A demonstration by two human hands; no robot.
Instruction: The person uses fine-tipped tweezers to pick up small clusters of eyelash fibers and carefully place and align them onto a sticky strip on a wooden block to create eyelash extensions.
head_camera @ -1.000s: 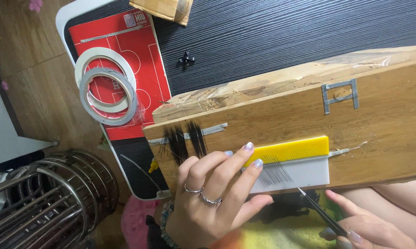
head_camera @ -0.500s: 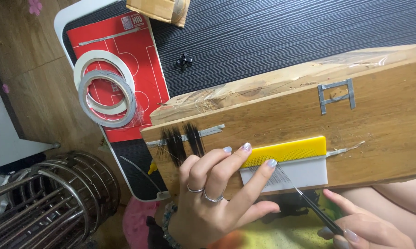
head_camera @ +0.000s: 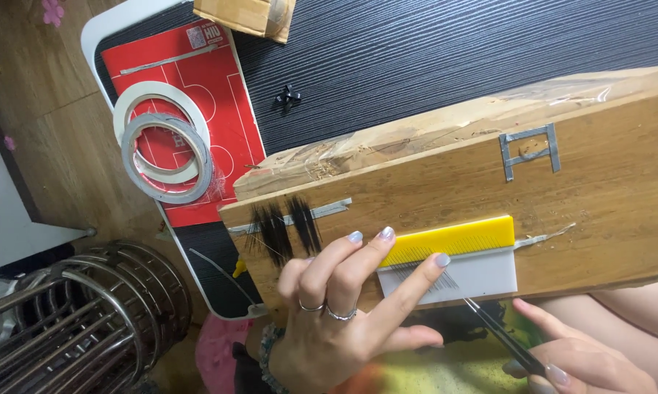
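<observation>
A wooden board [head_camera: 445, 182] lies across the dark table. On it sits a yellow and white plastic strip [head_camera: 460, 259] with fine hairs laid over it. My left hand [head_camera: 343, 314] presses fingertips on the strip's left end and wears rings. My right hand [head_camera: 577, 357] holds thin black tweezers [head_camera: 489, 325], whose tip reaches the hairs on the white part. Two black hair tufts [head_camera: 289, 226] are taped to the board's left end.
Two tape rolls [head_camera: 165, 149] rest on a red mat [head_camera: 190, 109] at the left. A small black clip [head_camera: 288, 95] lies on the table. A cardboard box [head_camera: 245, 14] stands at the top edge; a wire basket [head_camera: 74, 321] sits low left.
My left fingers slid slightly right along the strip. The tweezers' tip stays at the hairs. The view shifted a little.
</observation>
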